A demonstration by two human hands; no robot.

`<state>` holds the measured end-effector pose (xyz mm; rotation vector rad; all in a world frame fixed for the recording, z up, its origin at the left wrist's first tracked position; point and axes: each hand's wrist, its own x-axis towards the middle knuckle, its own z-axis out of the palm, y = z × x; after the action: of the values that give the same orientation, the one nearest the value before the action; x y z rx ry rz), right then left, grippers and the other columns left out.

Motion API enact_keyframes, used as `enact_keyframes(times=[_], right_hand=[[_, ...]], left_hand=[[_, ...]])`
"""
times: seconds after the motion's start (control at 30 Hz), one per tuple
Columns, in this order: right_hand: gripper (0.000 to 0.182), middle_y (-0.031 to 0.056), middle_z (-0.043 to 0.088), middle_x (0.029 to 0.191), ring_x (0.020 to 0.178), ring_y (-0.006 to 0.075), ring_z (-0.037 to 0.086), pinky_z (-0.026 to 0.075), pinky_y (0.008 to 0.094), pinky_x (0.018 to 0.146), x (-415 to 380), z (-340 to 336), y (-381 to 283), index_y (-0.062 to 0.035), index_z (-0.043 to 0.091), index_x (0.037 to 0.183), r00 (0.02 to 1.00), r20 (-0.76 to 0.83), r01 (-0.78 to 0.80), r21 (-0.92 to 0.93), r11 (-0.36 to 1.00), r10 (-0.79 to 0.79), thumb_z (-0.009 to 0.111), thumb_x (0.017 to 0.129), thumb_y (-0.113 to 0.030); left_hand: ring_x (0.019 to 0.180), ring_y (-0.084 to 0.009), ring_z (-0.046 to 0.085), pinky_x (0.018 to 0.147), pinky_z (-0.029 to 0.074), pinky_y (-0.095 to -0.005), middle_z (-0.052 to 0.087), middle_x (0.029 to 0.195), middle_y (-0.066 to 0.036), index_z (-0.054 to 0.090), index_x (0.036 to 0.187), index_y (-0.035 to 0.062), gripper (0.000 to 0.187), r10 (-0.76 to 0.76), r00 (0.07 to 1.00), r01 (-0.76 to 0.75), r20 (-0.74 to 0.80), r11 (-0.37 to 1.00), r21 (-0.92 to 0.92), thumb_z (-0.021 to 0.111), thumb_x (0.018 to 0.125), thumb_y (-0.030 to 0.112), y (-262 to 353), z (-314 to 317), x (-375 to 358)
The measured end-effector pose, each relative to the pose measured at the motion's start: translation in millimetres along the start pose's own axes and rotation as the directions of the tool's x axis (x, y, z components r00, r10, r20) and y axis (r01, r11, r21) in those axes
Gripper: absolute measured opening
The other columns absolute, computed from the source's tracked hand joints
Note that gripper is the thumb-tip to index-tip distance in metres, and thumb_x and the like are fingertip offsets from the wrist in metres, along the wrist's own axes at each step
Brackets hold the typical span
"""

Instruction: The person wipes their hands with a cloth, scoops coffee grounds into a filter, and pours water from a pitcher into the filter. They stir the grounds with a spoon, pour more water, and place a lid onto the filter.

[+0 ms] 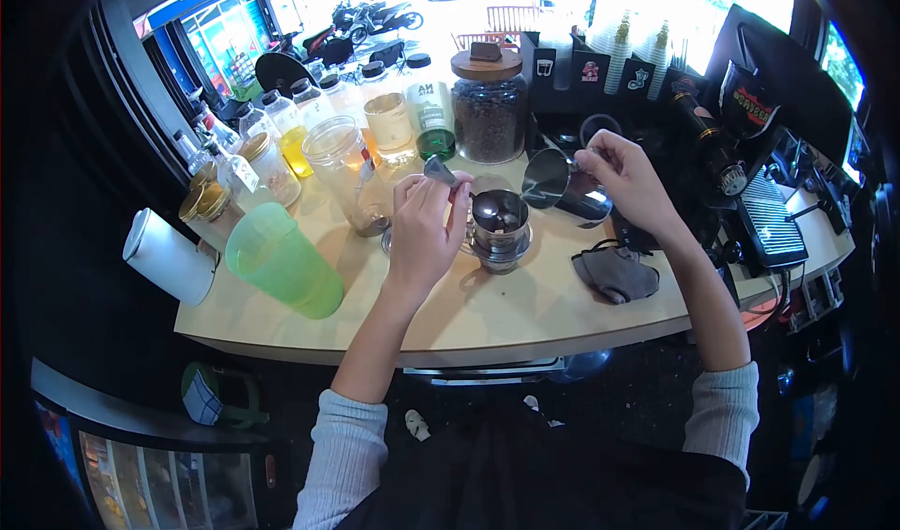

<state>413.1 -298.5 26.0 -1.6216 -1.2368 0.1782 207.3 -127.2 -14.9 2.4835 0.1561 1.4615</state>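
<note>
My right hand [621, 179] is closed round the handle of a shiny metal pitcher [589, 202], whose mouth is tilted to the left. Just left of it stands a metal drip coffee filter [500, 239] on a small glass [500, 266], its inside dark and glossy. My left hand [427, 225] is beside the filter, fingers pinched together. From its fingertips sticks up a small dark grey piece [438, 168]; its kind cannot be made out. Behind that hand is a tall clear jar [342, 169] with a little dark matter at the bottom.
A green plastic pitcher [286, 263] and a white canister [169, 258] stand at left. Several bottles line the back, beside a wood-lidded jar of coffee beans [489, 118]. A crumpled grey cloth [616, 272] lies at right, near the black machine [764, 216]. The counter edge [450, 357] faces me.
</note>
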Motion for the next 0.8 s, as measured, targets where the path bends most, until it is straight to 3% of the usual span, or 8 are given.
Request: enact_keyframes(times=[0.1, 0.2, 0.27, 0.33, 0.7, 0.8], right_hand=[[0.02, -0.0064, 0.047, 0.066, 0.061, 0.0011, 0.041, 0.035, 0.0199, 0.057, -3, -3, 16, -0.0051, 0.055, 0.083, 0.987, -0.092, -0.116, 0.151, 0.982, 0.13, 0.057, 0.096, -0.02], [0.02, -0.0062, 0.048, 0.066, 0.061, 0.0006, 0.043, 0.035, 0.0197, 0.054, -9, -3, 45, -0.0045, 0.056, 0.082, 0.976, -0.133, -0.135, 0.259, 0.956, 0.174, 0.057, 0.095, -0.02], [0.02, -0.0057, 0.049, 0.067, 0.062, 0.0013, 0.043, 0.035, 0.0195, 0.056, -13, 1, 70, -0.0054, 0.056, 0.083, 0.974, -0.138, -0.144, 0.223, 0.964, 0.178, 0.056, 0.096, -0.021], [0.02, -0.0056, 0.048, 0.068, 0.063, 0.0021, 0.043, 0.035, 0.0201, 0.057, -18, 9, 95, -0.0065, 0.056, 0.084, 0.958, -0.17, -0.159, 0.349, 0.924, 0.229, 0.056, 0.096, -0.022], [0.022, -0.0017, 0.05, 0.069, 0.066, 0.0075, 0.047, 0.038, 0.0245, 0.065, -33, 35, 148, -0.0081, 0.052, 0.082, 0.941, -0.092, -0.206, 0.608, 0.767, 0.325, 0.051, 0.098, -0.022], [0.022, -0.0006, 0.053, 0.073, 0.07, 0.0086, 0.05, 0.04, 0.0253, 0.069, -39, 37, 150, -0.0078, 0.052, 0.082, 0.93, -0.065, -0.243, 0.628, 0.74, 0.361, 0.049, 0.099, -0.021]], left_hand=[[0.076, -0.0228, 0.062, 0.087, 0.04, -0.0389, 0.065, 0.08, -0.006, 0.062, 0.094, 0.0061, 0.007, 0.004, 1.0, -0.004, -0.011, 1.0, 0.011, 0.059, 0.089, 0.01, 0, 1, -1], [0.077, -0.0233, 0.062, 0.088, 0.041, -0.0397, 0.067, 0.083, -0.006, 0.062, 0.094, 0.0063, 0.007, 0.005, 1.0, -0.005, -0.01, 1.0, -0.001, 0.061, 0.089, 0.011, -2, 2, -3], [0.078, -0.0237, 0.062, 0.089, 0.042, -0.04, 0.068, 0.085, -0.006, 0.062, 0.093, 0.0064, 0.007, 0.033, 0.999, -0.033, -0.009, 0.999, 0.004, 0.063, 0.088, 0.01, -5, 4, -5], [0.078, -0.0239, 0.062, 0.088, 0.042, -0.04, 0.068, 0.086, -0.006, 0.062, 0.093, 0.0062, 0.006, 0.04, 0.999, -0.04, -0.012, 0.999, 0.001, 0.063, 0.088, 0.01, -5, 4, -5], [0.082, -0.0251, 0.061, 0.088, 0.042, -0.0387, 0.066, 0.087, -0.006, 0.063, 0.096, 0.0076, 0.008, 0.027, 1.0, -0.027, 0.015, 1.0, -0.015, 0.062, 0.087, 0.009, -7, 9, -9], [0.077, -0.0237, 0.065, 0.091, 0.042, -0.0389, 0.068, 0.079, -0.007, 0.066, 0.095, 0.0066, 0.009, 0.024, 1.0, -0.024, 0.005, 1.0, -0.012, 0.059, 0.09, 0.008, -7, 9, -9]])
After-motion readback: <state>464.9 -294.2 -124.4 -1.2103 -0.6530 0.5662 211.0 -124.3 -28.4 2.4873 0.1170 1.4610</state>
